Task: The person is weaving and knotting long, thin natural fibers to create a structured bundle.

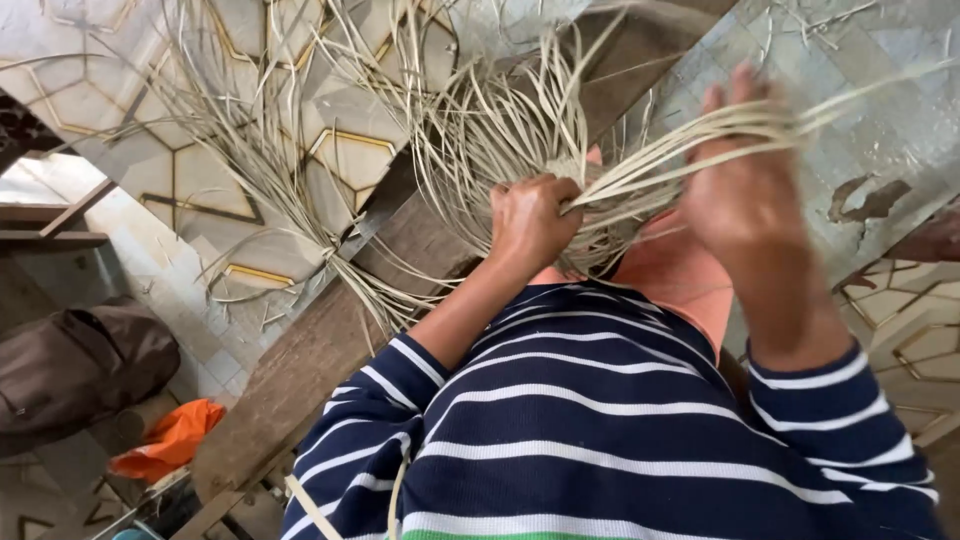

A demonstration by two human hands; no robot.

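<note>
Left hand point(530, 222): squeezing the woven knot point(575, 215).
Right hand point(745, 190): pulling thin strips point(680, 155).
Risk: pulling too hard may be snapping a strip.

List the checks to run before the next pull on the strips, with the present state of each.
1. Left hand closed on the woven bundle: ok.
2. Right hand has loose strips gathered: ok, though blurred.
3. Right grip fully closed: cannot tell, motion blur.
4. Strips free of tangles: not ok, many loops cross above the bundle.
5. Spare strips within reach on the tiled floor: ok.
</note>
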